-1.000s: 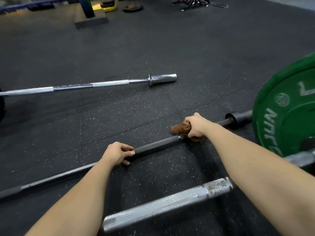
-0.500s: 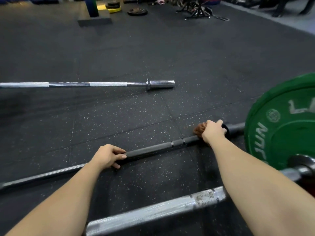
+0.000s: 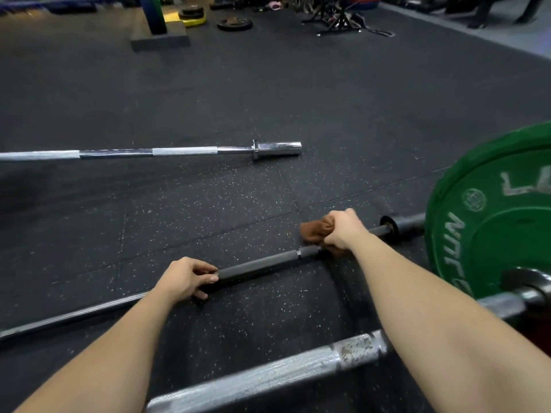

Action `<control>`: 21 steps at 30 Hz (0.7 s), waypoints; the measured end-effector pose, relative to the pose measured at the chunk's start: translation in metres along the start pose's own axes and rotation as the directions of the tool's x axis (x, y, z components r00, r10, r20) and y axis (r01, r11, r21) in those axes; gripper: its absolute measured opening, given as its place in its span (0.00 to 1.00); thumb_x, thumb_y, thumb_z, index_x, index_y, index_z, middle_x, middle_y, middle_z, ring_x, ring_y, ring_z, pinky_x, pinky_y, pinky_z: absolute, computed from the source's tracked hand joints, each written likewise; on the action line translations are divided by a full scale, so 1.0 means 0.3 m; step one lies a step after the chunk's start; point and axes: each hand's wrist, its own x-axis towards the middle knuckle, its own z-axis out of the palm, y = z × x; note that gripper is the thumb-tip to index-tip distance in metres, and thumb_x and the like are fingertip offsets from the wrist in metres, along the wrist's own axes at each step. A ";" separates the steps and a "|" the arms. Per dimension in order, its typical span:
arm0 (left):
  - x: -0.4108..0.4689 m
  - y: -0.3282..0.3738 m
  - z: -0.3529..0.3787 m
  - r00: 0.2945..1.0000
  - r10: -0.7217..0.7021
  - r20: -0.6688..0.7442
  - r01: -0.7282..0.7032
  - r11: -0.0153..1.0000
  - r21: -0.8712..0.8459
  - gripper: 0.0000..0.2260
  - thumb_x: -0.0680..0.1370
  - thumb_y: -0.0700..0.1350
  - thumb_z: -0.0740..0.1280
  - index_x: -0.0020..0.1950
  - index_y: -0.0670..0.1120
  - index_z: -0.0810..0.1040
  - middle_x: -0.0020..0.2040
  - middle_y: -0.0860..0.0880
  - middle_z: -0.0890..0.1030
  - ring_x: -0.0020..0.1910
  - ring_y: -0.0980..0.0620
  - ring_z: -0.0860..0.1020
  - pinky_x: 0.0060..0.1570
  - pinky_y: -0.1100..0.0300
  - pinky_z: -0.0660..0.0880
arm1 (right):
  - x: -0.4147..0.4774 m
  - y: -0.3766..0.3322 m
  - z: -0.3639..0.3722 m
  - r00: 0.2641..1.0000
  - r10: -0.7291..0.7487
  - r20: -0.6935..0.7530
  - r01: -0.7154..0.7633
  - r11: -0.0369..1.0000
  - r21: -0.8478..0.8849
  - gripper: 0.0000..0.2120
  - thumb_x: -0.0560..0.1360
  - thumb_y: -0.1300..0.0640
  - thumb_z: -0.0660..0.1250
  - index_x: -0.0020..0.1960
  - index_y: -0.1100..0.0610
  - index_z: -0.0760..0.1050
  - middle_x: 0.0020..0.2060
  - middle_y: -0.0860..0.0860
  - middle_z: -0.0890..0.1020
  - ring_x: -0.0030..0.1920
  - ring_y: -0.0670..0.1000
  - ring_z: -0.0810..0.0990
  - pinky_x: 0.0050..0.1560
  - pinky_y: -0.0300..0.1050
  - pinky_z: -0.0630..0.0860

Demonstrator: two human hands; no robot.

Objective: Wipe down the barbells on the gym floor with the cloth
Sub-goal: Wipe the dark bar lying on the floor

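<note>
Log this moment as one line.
left hand: grips dark barbell | right hand: grips brown cloth around same barbell | chrome barbell: untouched

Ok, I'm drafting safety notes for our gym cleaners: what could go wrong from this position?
The right hand grips the brown cloth round the dark barbell close to its collar; a long stroke might jam knuckles there. The left hand holds that bar on the floor; if it rolls, fingers could get pinched. The right forearm crosses above the near silver barbell, whose flaking patch might scrape skin.
</note>
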 end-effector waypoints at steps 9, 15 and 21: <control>0.001 0.000 0.001 1.000 -0.004 -0.004 0.004 1.000 0.019 0.08 0.77 0.43 0.76 0.55 0.52 0.83 0.50 0.52 0.85 0.35 0.47 0.86 0.37 0.61 0.77 | 0.010 0.075 -0.019 0.981 0.174 -0.088 -0.187 0.969 -0.159 0.17 0.76 0.56 0.72 0.61 0.54 0.71 0.63 0.56 0.62 0.60 0.63 0.74 0.56 0.53 0.76; -0.003 0.017 0.007 1.000 -0.014 -0.012 0.015 0.998 0.061 0.08 0.78 0.42 0.74 0.56 0.50 0.83 0.49 0.52 0.85 0.34 0.47 0.86 0.28 0.68 0.73 | 0.014 0.001 0.006 0.992 -0.104 0.073 0.107 0.993 -0.043 0.13 0.68 0.58 0.76 0.45 0.51 0.72 0.55 0.55 0.71 0.45 0.56 0.77 0.31 0.42 0.69; -0.004 0.027 0.003 1.000 -0.023 -0.020 0.025 0.993 0.114 0.07 0.78 0.43 0.74 0.56 0.51 0.83 0.49 0.52 0.85 0.34 0.48 0.86 0.32 0.62 0.75 | 0.018 0.191 -0.043 0.877 0.403 -0.263 -0.376 0.915 0.146 0.17 0.80 0.62 0.65 0.68 0.57 0.71 0.69 0.58 0.62 0.66 0.66 0.68 0.63 0.57 0.72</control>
